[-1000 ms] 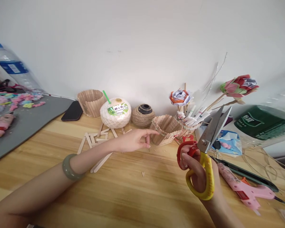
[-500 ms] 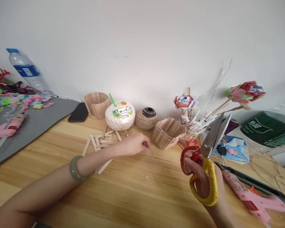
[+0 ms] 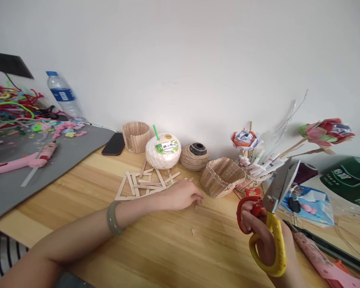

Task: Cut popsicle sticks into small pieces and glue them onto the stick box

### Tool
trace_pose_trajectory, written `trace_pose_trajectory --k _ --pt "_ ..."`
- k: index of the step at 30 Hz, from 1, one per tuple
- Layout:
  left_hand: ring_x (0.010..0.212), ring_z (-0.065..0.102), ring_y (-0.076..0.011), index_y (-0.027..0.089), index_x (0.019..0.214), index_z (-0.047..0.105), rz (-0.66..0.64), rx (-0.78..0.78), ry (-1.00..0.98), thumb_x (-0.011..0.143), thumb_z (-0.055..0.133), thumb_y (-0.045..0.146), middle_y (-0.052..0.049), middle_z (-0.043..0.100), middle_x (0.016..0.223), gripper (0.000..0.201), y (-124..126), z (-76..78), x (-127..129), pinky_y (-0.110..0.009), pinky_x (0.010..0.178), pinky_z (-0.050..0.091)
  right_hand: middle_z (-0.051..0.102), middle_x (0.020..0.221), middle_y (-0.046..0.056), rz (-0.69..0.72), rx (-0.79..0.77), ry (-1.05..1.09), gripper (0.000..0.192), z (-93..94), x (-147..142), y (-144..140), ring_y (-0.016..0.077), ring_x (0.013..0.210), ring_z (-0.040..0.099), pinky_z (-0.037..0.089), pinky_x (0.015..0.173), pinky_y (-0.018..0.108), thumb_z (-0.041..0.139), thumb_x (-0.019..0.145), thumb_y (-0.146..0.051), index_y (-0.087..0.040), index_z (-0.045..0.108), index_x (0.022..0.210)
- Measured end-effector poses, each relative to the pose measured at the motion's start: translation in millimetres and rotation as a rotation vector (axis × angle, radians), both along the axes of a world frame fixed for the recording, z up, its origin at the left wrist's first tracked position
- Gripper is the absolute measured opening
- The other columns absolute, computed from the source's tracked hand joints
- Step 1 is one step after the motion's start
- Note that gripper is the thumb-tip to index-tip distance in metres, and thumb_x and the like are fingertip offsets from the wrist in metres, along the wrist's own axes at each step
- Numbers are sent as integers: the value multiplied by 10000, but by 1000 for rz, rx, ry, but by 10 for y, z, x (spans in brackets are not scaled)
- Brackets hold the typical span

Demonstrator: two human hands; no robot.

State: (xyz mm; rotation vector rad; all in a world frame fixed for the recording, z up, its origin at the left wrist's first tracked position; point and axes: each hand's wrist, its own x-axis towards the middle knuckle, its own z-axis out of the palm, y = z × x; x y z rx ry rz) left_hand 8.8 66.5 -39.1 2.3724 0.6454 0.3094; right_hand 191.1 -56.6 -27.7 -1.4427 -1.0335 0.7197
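Scissors [image 3: 271, 218] sit gripped in my right hand [image 3: 262, 236], fingers through the red and yellow loops, blades raised and slightly parted. My left hand [image 3: 180, 195] lies loosely curled on the surface [image 3: 156, 244], fingertips down by a small wood chip [image 3: 195, 207]; I cannot tell whether it pinches anything. Just behind that hand lie loose sticks [image 3: 144, 184]. A stick basket [image 3: 222, 182] stands between my two hands, farther back.

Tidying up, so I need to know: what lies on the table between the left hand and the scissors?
In the head view, between the left hand and the scissors, only small wood chips lie on bare table.
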Motion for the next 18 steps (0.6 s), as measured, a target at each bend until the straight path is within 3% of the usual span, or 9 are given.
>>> trace_pose_trajectory --k 4,6,10,13,15,18 --pt "957 659 -168 199 1049 689 26 39 6 849 441 96 -35 720 1055 335 12 139 -96 -237 822 458 468 540 -35 -19 -17 51 271 0 0 -1 121 478 394 323 451 266 729 612 -406 -204 555 657" --pt "928 661 -180 209 1034 694 62 70 30 850 475 166 -29 720 1051 289 29 245 -222 -237 780 455 466 522 -37 -28 -24 61 274 11 -1 -1 122 473 393 321 449 265 735 596 -412 -206 561 645" --pt "634 635 -171 207 724 713 208 159 137 830 497 259 -7 713 696 246 104 388 -654 -239 576 398 461 510 -41 -54 -27 91 278 42 -18 5 124 468 398 327 450 266 740 568 -425 -212 581 649" --pt "553 584 -194 191 590 660 399 272 248 801 504 229 -30 621 535 265 205 331 -995 -261 536 356 469 519 -36 -55 -31 76 296 101 -54 12 126 462 400 333 445 272 733 556 -448 -213 573 638" --pt "630 601 -233 181 622 661 525 351 305 811 471 211 -64 624 585 270 280 230 -1150 -278 554 364 469 509 -31 -44 -49 40 320 141 -77 15 126 449 393 336 438 277 726 542 -469 -212 545 602" --pt "795 612 -289 167 717 682 584 426 353 811 513 275 -111 654 761 222 367 69 -1248 -304 592 395 465 507 -29 -8 -75 -9 340 145 -78 14 123 444 390 348 437 276 716 557 -492 -210 533 600"
